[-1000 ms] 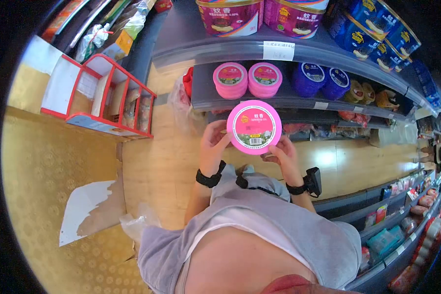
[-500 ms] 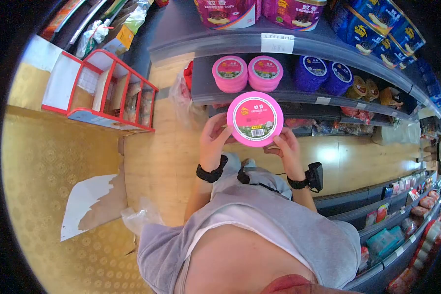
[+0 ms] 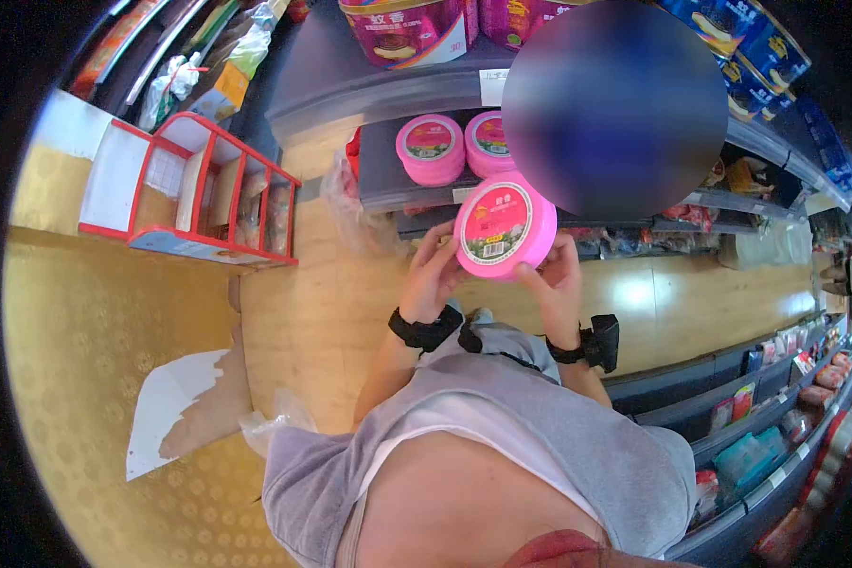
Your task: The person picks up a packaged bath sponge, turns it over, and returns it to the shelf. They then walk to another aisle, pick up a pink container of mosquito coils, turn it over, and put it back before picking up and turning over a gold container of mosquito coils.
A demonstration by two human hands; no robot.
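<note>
Between my two hands is a round pink mosquito coil tub (image 3: 506, 227), its printed lid tilted toward me and its pink side wall showing on the right. My left hand (image 3: 433, 275) grips the tub's left edge, fingers partly behind it. My right hand (image 3: 557, 284) holds the lower right side, with the thumb in front. Just beyond, on the shelf, sit two stacks of matching pink tubs, a left stack (image 3: 431, 150) and a right stack (image 3: 486, 144). A blurred round patch covers part of the right stack and the shelf beside it.
Above, a grey shelf (image 3: 369, 95) holds purple tubs (image 3: 409, 33) and blue tubs (image 3: 762, 62). At left stands a red-edged rack (image 3: 199, 194). Lower shelving (image 3: 729, 445) with packaged goods runs along the right. A plastic bag (image 3: 279, 421) lies near my left side.
The tub has tilted and turned in my hands, so its side now shows. Both hands have shifted grip slightly. A blurred patch now covers part of the shelves.
</note>
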